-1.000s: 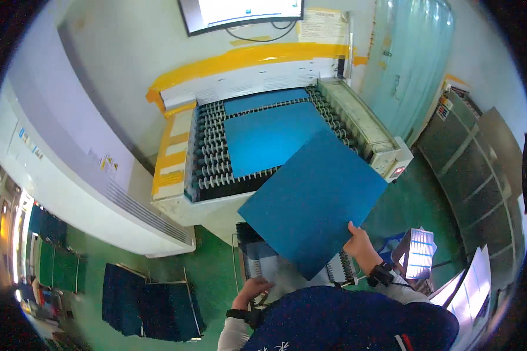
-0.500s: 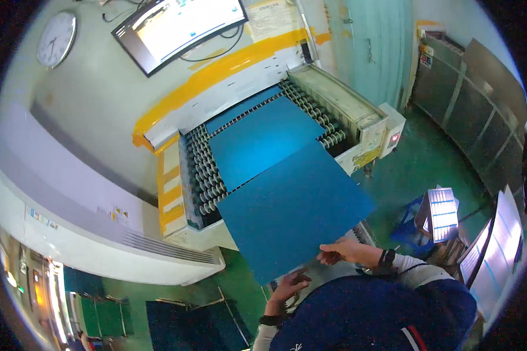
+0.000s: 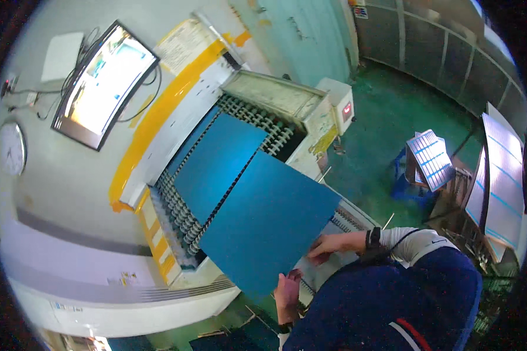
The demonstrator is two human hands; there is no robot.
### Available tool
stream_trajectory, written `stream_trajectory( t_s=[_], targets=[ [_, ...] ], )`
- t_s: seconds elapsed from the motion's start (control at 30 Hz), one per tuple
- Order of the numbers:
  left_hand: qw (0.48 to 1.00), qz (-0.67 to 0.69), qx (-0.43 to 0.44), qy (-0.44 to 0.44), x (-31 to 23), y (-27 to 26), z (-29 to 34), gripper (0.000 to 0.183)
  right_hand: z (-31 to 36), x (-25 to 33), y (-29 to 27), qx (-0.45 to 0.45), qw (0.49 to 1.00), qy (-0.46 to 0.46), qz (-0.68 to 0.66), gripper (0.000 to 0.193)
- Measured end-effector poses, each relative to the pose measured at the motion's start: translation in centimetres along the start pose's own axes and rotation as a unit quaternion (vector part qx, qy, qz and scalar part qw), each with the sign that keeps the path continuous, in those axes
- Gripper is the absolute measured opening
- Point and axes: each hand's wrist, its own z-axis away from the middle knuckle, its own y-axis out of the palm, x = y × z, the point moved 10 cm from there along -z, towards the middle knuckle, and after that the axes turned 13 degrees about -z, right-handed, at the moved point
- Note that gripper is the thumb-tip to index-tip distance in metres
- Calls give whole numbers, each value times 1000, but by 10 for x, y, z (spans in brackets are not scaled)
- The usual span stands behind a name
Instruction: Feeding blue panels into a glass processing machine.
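A flat blue panel point(image 3: 269, 225) extends from the near end of a roller conveyor point(image 3: 188, 253) toward me. My right hand point(image 3: 332, 245) is at the panel's near right edge, its bent fingers closed against it. At the near corner is my left hand point(image 3: 287, 291), with fingers bent and slightly apart, by the same edge; whether it grips is hard to see. Farther in, a second blue panel point(image 3: 219, 164) lies flat on the rollers. A narrow strip of rollers shows between the two panels.
A cream machine housing point(image 3: 275, 96) with a control box point(image 3: 338, 108) borders the rollers' right side. A lit screen point(image 3: 105, 88) hangs on the wall. Striped sheets rest on a blue stool point(image 3: 399, 169) at right. More light sheets point(image 3: 502, 181) lean nearby.
The view has turned and shifted. A gap has opened between the two blue panels, which met or overlapped before. My hands have come closer together along the near panel's edge.
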Motion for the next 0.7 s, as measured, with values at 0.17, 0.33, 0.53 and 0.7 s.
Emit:
stream_trajectory(
  t_s=[0.17,0.33,0.53,0.7],
  targets=[
    [811,581,-38,-58,20,7,-8,39,31,20,-117,-130,988,-67,-47,24],
    [823,566,-48,2,-24,-6,1,38,58,88,-266,-258,929,-265,8,28],
    [817,571,-82,3,-52,-11,-7,36,95,136,-389,-311,826,-298,-364,27],
    [782,613,-113,-11,-56,-13,-8,33,87,170,-452,-314,785,-346,-406,28]
  ],
)
